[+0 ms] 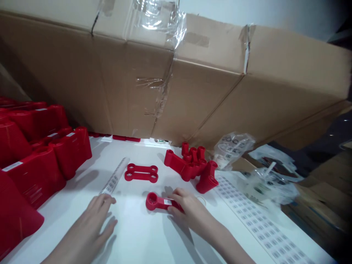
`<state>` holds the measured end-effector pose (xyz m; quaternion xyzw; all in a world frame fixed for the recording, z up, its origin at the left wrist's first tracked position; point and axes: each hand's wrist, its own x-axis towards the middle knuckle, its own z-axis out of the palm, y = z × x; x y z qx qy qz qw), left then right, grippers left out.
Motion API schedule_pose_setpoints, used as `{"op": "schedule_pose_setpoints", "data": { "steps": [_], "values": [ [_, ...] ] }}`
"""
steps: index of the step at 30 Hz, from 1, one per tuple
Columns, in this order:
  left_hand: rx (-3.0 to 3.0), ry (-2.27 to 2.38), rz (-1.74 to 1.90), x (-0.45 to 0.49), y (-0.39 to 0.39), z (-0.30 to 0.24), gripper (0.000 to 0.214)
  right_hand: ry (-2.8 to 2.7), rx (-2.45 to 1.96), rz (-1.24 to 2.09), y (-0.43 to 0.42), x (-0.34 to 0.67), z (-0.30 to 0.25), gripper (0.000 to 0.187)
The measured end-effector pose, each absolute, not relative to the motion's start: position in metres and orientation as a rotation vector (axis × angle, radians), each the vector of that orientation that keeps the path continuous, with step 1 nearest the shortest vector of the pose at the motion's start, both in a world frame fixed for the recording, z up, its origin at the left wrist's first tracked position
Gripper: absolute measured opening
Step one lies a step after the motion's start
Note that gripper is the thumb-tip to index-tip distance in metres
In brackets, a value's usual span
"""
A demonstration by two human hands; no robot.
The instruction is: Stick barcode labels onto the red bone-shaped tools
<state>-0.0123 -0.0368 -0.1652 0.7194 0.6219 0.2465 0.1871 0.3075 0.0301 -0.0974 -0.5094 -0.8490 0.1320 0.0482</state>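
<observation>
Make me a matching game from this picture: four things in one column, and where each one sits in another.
Things:
1. Right hand
2. Label roll
3. Flat red link
4. Cardboard box

Places:
A. Behind the table
B. On a red labelled part
C. Just ahead of the left hand
D. Between the label roll and the red pile

Pairs: 1-B, 2-C, 3-D, 4-A

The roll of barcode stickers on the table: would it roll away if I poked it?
Probably: the roll of barcode stickers looks round and lies on its side on the smooth white table, so a push could roll it. It seems light, and its thin paper might bend.
</observation>
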Motion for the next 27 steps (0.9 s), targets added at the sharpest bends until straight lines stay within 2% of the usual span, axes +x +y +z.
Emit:
{"op": "schedule_pose_setpoints", "data": {
  "steps": [3,5,11,14,17,21,27],
  "values": [
    [2.074,2.022,0.565,-0.031,-0.018,-0.162,0.042,-2.537,-1.581,0.376,0.035,0.317,-0.091,0.048],
    [2.006,2.072,0.528,-0.042,-0.011,-0.164,0.042,-2.493,-1.551,0.356,0.036,0.318,-0.089,0.052],
    [1.8,1.904,0.652,-0.062,-0.007,-0.162,0.028,-2.503,-1.39,0.336,0.035,0.302,-0.075,0.036],
    [1.708,1.761,0.767,-0.065,-0.006,-0.147,0.032,-2.471,-1.294,0.375,0.03,0.286,-0.061,0.026],
    [1.626,1.626,0.908,-0.056,-0.006,-0.13,0.043,-2.363,-1.202,0.595,0.023,0.263,-0.049,0.022],
    [1.629,1.435,1.076,-0.023,-0.009,-0.1,0.042,-2.092,-1.044,1.026,0.017,0.223,-0.04,0.027],
    [1.85,1.364,1.298,0.026,-0.021,-0.046,0.035,-1.742,-0.61,1.239,0.017,0.186,-0.024,0.022]
  ]
}}
